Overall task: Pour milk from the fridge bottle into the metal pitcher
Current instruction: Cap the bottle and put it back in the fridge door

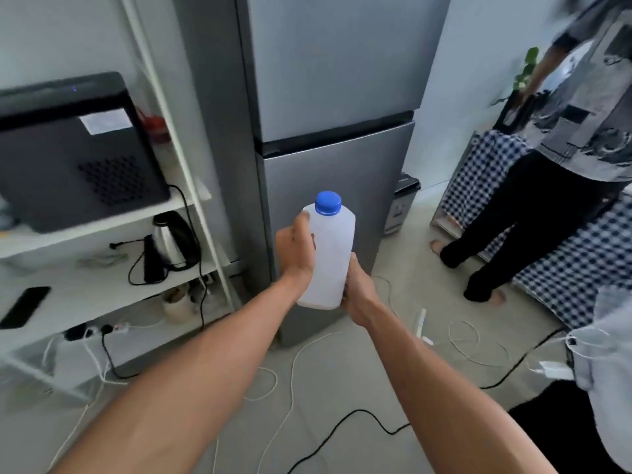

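I hold a white plastic milk bottle point(329, 258) with a blue screw cap point(328, 202) upright in front of me. My left hand point(294, 252) grips its left side and shoulder. My right hand point(356, 292) holds its lower right corner and base. The cap is on. Behind the bottle stands the grey two-door fridge point(335, 97), both doors closed. No metal pitcher is in view.
A white shelf unit point(191, 186) at left carries a black appliance point(71, 155), an electric kettle point(172, 242) and a phone point(25, 306). Cables point(359, 419) trail across the floor. Another person point(554, 186) stands at right beside a checked cloth point(581, 268).
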The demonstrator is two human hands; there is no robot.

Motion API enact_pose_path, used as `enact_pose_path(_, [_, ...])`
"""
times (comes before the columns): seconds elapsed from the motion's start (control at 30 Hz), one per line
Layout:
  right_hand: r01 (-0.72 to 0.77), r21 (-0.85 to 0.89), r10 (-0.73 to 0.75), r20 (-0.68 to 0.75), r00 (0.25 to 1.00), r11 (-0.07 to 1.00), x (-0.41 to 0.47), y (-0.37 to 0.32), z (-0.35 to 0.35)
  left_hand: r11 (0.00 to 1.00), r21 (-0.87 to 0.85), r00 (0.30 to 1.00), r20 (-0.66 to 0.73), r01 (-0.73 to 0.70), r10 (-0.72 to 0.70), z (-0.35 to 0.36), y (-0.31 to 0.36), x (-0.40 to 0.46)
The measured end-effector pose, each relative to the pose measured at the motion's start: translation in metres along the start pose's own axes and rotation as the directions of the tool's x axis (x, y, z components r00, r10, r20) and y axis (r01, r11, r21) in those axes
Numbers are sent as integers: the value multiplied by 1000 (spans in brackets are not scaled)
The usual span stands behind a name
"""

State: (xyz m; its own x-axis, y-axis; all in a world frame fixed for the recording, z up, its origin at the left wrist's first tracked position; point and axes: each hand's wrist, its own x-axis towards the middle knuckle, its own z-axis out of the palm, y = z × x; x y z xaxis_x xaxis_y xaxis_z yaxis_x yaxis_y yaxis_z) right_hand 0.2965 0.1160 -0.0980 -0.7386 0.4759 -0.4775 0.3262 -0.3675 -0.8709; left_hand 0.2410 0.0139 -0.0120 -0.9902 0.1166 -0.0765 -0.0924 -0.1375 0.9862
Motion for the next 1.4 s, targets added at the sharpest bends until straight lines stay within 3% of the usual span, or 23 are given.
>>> enact_pose_path(0.47, [-61, -209, 121, 286, 951, 976, 69, -36, 48, 999, 30, 911, -410, -37, 46, -13, 8, 40])
enact_pose_path(0.83, [-14, -315, 137, 369, 919, 949, 91, -54, 59, 992, 63, 878, -463, -105, 122, -16, 7, 67])
enact_pose_path(0.9, [38, -356, 85, 325, 942, 934, 90, -72, 64, 992, 64, 878, -461, -109, 126, -18, 10, 73])
enact_pose_path(0.97, [192, -403, -82, 275, 958, 895, 91, -101, 73, 990, 72, 879, -457, -119, 139, -20, 11, 80])
enact_pose_path(1.07, [483, -425, -399, 274, 875, 766, 101, -150, 94, 984, 99, 880, -441, -150, 178, -24, 11, 86])
enact_pose_path(1.17, [626, -456, -565, 280, 776, 633, 111, -195, 120, 981, 102, 883, -428, -163, 191, -30, 10, 94])
enact_pose_path(1.4, [509, -644, -384, 339, 859, 571, 152, -225, 150, 978, 100, 889, -409, -181, 206, -39, 9, 98])
